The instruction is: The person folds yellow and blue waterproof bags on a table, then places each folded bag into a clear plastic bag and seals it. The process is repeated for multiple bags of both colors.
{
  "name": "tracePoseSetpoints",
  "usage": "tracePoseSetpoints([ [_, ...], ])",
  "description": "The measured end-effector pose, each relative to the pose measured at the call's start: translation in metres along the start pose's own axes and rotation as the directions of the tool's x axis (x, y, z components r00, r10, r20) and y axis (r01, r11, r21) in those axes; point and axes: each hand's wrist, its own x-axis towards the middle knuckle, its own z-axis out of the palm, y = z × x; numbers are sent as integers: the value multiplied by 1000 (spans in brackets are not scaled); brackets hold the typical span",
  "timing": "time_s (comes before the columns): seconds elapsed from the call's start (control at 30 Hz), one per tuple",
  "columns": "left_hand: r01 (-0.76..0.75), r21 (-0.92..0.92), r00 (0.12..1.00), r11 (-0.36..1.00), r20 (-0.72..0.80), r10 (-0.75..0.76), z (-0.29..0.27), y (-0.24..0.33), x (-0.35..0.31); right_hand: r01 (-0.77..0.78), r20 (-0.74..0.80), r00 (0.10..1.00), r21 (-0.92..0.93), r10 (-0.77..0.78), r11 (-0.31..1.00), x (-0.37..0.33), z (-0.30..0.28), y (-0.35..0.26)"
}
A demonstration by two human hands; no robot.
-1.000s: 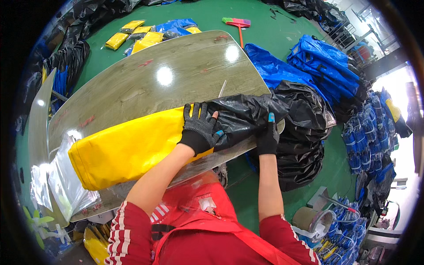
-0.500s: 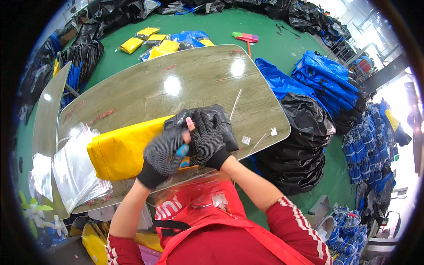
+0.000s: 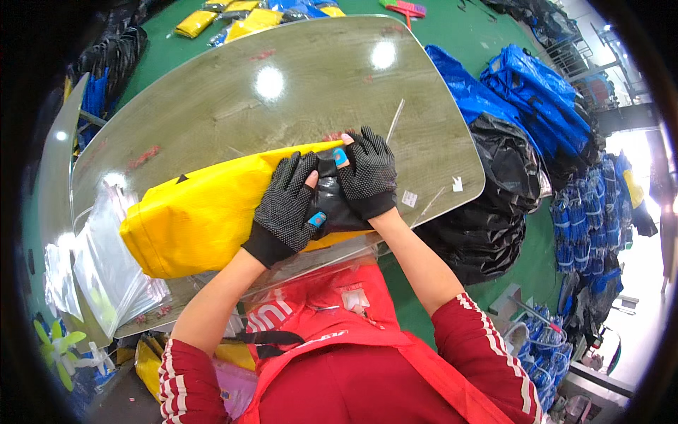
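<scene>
A folded yellow-and-black sheet bundle (image 3: 201, 208) lies slantwise on the table in front of me, its yellow part at the left and its black part at the right. My left hand (image 3: 286, 201), in a black dotted glove, lies on it where the two colours meet, fingers stretched out. At the right end, my right hand (image 3: 369, 169), gloved alike, grips the bundle by its far yellow edge and black end. Blue wraps show on both thumbs; bare fingertips stick out of the gloves. The underside of the bundle is hidden.
Clear plastic bags (image 3: 116, 261) lie at the left of the wood-patterned table (image 3: 212, 106). Yellow and blue packets (image 3: 247, 22) and a broom (image 3: 404, 8) are on the floor beyond. Black sheeting (image 3: 480, 233) and blue sheeting (image 3: 533, 99) are heaped at the right.
My hands have moved apart, the right to the far edge at the right end. The yellow edge now reaches my right hand, covering part of the black. The view has tilted nearer.
</scene>
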Motion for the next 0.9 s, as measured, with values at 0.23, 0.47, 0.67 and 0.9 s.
tracePoseSetpoints([
  [0.23,97,15,958,995,271,-98,-73,-16,-24,218,386,899,15,-207,976,14,9,-86],
  [0.47,634,684,671,360,-254,-697,-153,-122,-186,222,361,923,-222,-131,950,5,37,-113],
  [0.67,791,-382,529,478,37,-848,-180,-128,-186,234,525,845,-201,-97,951,-9,76,-155],
  [0.9,583,-807,504,97,265,-822,-222,-101,-155,279,394,891,-84,-225,957,-19,71,-144],
])
